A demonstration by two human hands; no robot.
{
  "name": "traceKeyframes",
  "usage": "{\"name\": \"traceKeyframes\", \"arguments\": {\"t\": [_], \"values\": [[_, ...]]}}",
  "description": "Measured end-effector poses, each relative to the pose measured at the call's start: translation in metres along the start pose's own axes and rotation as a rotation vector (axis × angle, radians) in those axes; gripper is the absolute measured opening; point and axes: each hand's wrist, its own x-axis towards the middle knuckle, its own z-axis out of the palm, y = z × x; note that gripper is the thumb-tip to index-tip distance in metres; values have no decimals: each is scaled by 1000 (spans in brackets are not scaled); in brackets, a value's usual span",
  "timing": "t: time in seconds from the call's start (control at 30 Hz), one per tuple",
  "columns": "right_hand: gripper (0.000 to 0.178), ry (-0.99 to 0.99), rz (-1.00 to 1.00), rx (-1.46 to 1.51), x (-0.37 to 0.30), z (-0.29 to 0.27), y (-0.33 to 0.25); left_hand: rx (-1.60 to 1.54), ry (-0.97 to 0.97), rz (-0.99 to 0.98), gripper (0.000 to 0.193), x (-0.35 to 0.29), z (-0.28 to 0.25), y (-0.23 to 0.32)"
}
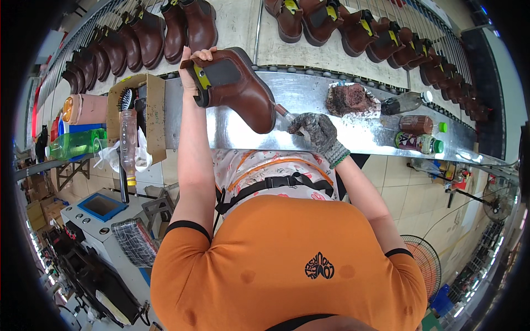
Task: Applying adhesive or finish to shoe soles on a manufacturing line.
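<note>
A brown ankle boot (245, 96) with dark elastic side panels and a yellow-green tag hangs above the metal bench, tilted with its toe toward me. My left hand (190, 69) is closed on the top of its shaft, partly hidden behind it. In a stained grey knit glove, my right hand (320, 135) grips a small brush (283, 112). The brush's brown end meets the boot near the toe; its handle is mostly hidden in the glove. Right of that hand, a crumbly dark-brown lump (353, 100) rests on a pale wrapper.
Rows of brown boots (149, 36) line the conveyor (243, 27) beyond the metal bench (226, 129). At right lie a clear bottle (406, 103) and a bottle of brown liquid (417, 124). To the left are a cardboard box (157, 118), a hairbrush (126, 99) and a green bottle (77, 144).
</note>
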Motion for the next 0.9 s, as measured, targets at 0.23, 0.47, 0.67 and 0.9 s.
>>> {"name": "traceKeyframes", "arguments": {"t": [0.23, 0.47, 0.67, 0.9], "values": [[17, 66, 105, 168, -14, 18, 23, 242, 262, 118, 48, 19, -12, -3], [71, 172, 547, 1084, -20, 23, 32, 438, 436, 300, 59, 22, 2, -43], [76, 326, 712, 1346, -29, 28, 36, 1152, 283, 242, 65, 23, -40, -21], [75, 433, 644, 1200, -39, 7, 19, 1529, 306, 348, 62, -4, 8, -14]]}}
